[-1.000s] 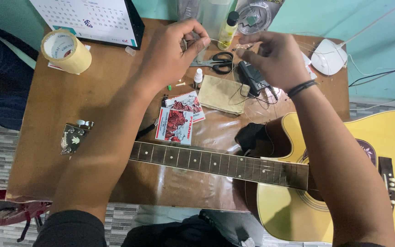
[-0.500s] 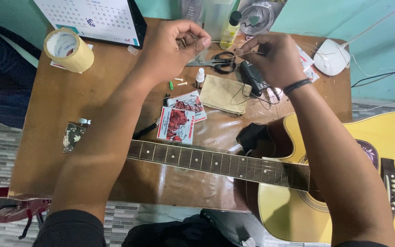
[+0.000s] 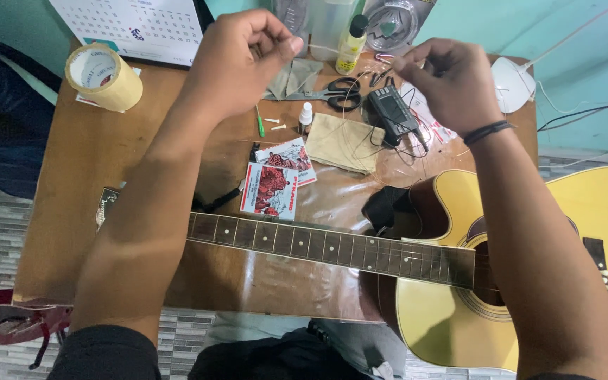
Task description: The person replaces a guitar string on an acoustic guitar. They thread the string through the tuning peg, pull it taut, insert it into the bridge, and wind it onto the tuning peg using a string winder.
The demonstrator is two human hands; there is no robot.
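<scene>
My left hand (image 3: 242, 58) is raised over the back of the wooden table (image 3: 86, 176), thumb and fingers pinched together. My right hand (image 3: 450, 84), with a black band on the wrist, is pinched the same way above a black tuner (image 3: 392, 111). A thin guitar string (image 3: 383, 62) appears to run between the two hands and loops down near the tuner; it is too fine to trace fully. A yellow acoustic guitar (image 3: 585, 211) lies across the table below my arms, its neck (image 3: 318, 243) pointing left.
A tape roll (image 3: 103, 76) and a calendar (image 3: 142, 24) sit at the back left. Scissors (image 3: 343, 95), a tan cloth (image 3: 343, 141), a small white bottle (image 3: 306, 116), a yellow bottle (image 3: 352, 42) and red-and-white string packets (image 3: 272, 186) lie mid-table. A white round object (image 3: 515, 84) is at the right.
My hands have drawn apart: the left has shifted left and up, the right a little to the right. The guitar has not moved.
</scene>
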